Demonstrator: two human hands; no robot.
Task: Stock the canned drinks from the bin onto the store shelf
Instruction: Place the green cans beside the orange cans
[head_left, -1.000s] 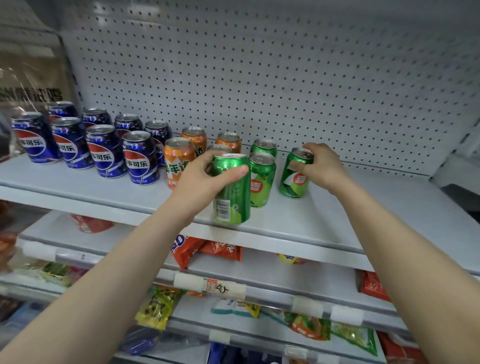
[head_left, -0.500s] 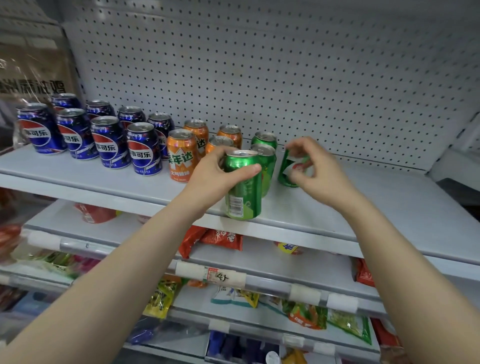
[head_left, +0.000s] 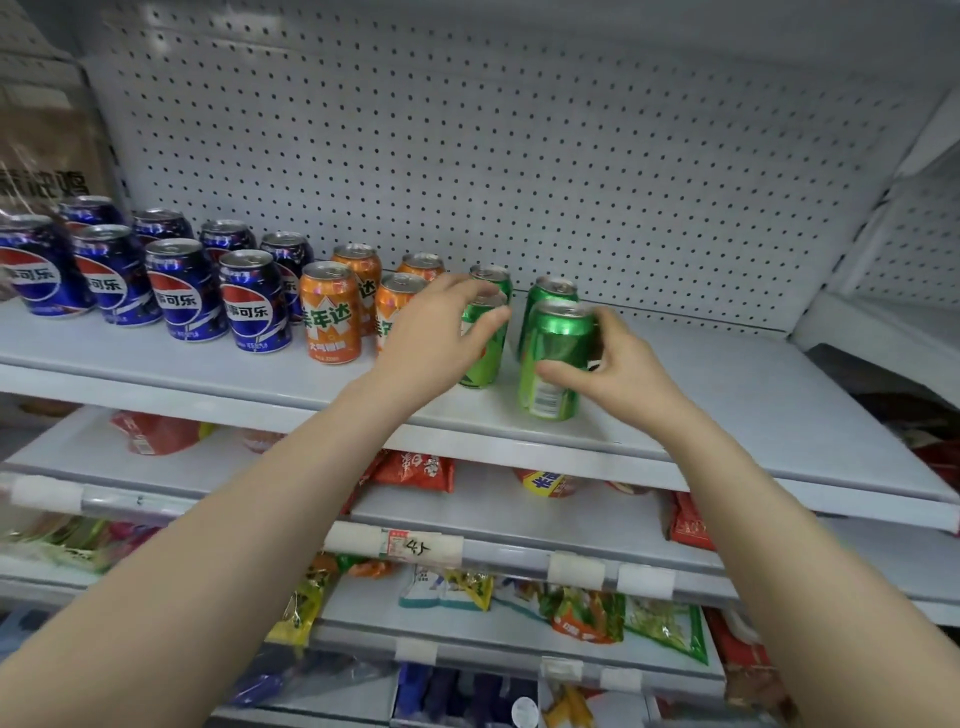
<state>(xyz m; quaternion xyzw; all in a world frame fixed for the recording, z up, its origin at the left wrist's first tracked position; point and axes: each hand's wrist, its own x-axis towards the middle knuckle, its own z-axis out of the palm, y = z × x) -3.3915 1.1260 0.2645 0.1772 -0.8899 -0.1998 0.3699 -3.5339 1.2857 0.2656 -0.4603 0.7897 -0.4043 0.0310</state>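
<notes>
Several green cans stand on the white top shelf (head_left: 727, 400). My right hand (head_left: 618, 371) grips the front right green can (head_left: 553, 353), upright near the shelf's front edge. Another green can (head_left: 553, 293) stands right behind it. My left hand (head_left: 441, 332) wraps its thumb and fingers around a second-row green can (head_left: 483, 353), with one more green can (head_left: 492, 275) behind at the pegboard. Orange cans (head_left: 330, 312) and blue cola cans (head_left: 182, 291) fill the shelf to the left. The bin is out of sight.
White pegboard (head_left: 519, 156) backs the shelf. To the right of the green cans the shelf surface is bare. Lower shelves hold snack packets (head_left: 415, 470) and price-tag strips (head_left: 415, 545). A brown bag (head_left: 47, 150) sits at far left.
The front green can that my left hand held now stands further right in my right hand. My left hand has shifted to the green can behind. The view has dropped slightly.
</notes>
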